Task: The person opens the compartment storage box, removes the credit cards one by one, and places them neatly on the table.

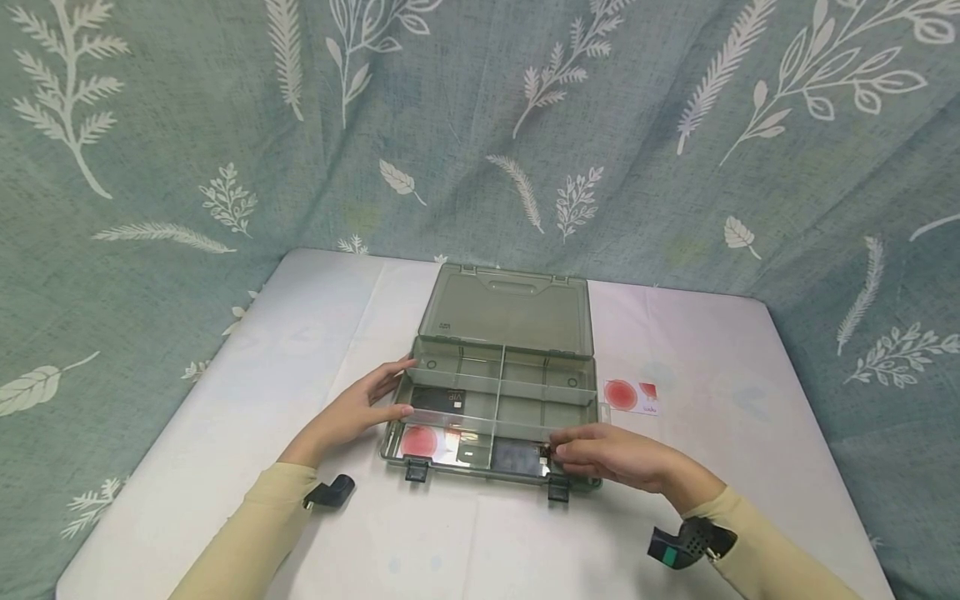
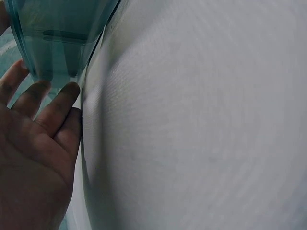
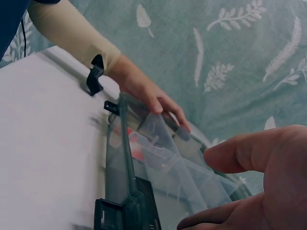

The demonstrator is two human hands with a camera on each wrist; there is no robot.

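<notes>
A translucent green compartment box [image 1: 543,410] lies on the table with its lid [image 1: 510,308] swung back. My left hand [image 1: 360,410] rests against the box's left side, fingers extended along the wall and thumb at the edge. At the front right compartment, my right hand [image 1: 611,454] has its fingertips by the right end of a dark card [image 1: 516,457]. Thumb and fingers stand apart in the right wrist view. A black VIP card [image 1: 438,400] lies in the middle left compartment, and a white card with a red circle [image 1: 418,441] in the front left one.
Another white card with a red circle [image 1: 630,397] lies on the table to the right of the box. Two black latches [image 1: 416,470] hang at the box's front edge. A patterned green cloth [image 1: 450,125] rises behind the white tabletop [image 1: 420,542].
</notes>
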